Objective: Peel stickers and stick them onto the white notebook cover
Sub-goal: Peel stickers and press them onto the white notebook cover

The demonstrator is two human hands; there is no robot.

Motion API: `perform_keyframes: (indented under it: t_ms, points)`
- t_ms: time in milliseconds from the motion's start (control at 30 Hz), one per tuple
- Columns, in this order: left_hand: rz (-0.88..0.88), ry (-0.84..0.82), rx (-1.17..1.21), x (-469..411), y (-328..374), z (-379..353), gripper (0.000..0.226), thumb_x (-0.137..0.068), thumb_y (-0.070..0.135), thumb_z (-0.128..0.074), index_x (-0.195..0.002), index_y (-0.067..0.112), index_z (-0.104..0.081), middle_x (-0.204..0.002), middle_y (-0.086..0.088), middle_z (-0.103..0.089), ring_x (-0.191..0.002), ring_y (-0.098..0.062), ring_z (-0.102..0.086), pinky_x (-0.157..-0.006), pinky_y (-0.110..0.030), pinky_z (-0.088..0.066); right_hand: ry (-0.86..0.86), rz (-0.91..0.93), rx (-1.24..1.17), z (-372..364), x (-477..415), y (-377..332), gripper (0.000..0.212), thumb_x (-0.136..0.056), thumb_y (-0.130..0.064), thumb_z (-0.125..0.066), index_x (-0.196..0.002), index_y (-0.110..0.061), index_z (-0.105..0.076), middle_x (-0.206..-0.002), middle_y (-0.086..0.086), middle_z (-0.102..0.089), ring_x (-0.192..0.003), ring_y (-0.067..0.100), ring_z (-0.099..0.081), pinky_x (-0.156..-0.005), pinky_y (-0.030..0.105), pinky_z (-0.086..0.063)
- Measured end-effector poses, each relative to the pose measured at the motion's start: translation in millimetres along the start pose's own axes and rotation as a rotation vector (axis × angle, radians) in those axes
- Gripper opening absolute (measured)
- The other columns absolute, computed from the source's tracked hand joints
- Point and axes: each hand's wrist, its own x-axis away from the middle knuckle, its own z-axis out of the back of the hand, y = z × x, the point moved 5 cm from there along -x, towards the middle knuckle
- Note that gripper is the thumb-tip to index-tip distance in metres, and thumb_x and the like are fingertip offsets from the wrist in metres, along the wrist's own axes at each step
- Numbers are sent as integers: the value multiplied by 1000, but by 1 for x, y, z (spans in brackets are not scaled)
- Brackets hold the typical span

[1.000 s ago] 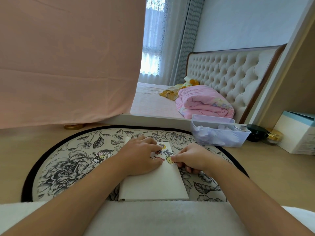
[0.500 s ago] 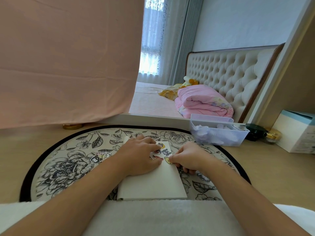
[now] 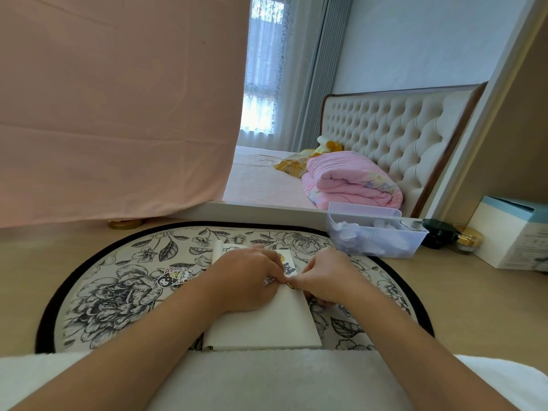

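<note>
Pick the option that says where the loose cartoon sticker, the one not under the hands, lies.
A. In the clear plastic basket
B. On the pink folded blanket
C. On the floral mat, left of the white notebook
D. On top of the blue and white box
C: the loose cartoon sticker lies flat on the floral mat, to the left of the white notebook and apart from it.

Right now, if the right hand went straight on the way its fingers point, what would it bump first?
The right hand would probably meet the left hand; they nearly touch over the notebook.
</note>
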Motion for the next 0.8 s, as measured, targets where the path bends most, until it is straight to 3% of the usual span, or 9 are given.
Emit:
perform_keyframes:
  t_ms: [100,167,267,367,433,467,800]
  points:
    - [2,-7,-7,0,2,1,29,-92,32,-55,-112,43,-72,-117,24,-64,-112,1,-53,-95,-28,-48,79,51,81,5,5,-2,44,-77,-54,-72,-76,-11,-77,-71,9,-74,-55,15,-64,-63,37,-60]
    - [3,-15,-21,1,3,1,30,-92,33,-53,-115,42,-70,-119,23,-63,-115,-2,-53,-96,-30,-49,137,65,64,11,8,2,40,-81,-45,-61,-80,-8,-74,-75,10,-74,-60,19,-67,-63,40,-60]
    - [10,-30,-38,1,3,-1,32,-92,33,-52,-118,43,-68,-124,23,-61,-118,-3,-52,-97,-31,-48,113,102,-20,15,19,8,35,-87,-34,-55,-114,-20,-72,-88,-3,-74,-63,8,-57,-62,29,-50]
    - [14,-37,-51,2,3,-2,33,-91,35,-51,-119,44,-66,-124,22,-60,-118,-5,-52,-96,-31,-48,26,234,80,6,35,4,44,-92,-32,-52,-135,-39,-58,-111,-15,-66,-84,3,-60,-82,28,-51]
    - [19,-38,-51,1,2,-3,34,-90,36,-49,-118,43,-66,-123,21,-60,-119,-6,-52,-96,-30,-48,-3,292,203,-3,43,2,45,-95,-36,-47,-140,-43,-54,-130,-17,-55,-114,7,-55,-97,32,-47]
    - [26,-38,-48,1,2,-4,35,-89,36,-48,-118,44,-66,-123,21,-60,-120,-6,-52,-97,-30,-47,1,320,259,-6,46,1,47,-96,-37,-45,-142,-42,-52,-132,-17,-51,-120,10,-51,-99,34,-45]
    - [51,-59,-51,2,6,-4,39,-90,33,-46,-121,39,-67,-124,22,-60,-116,-5,-54,-95,-33,-49,61,406,457,-7,63,0,41,-100,-43,-37,-133,-34,-60,-133,-13,-57,-122,16,-49,-98,36,-47]
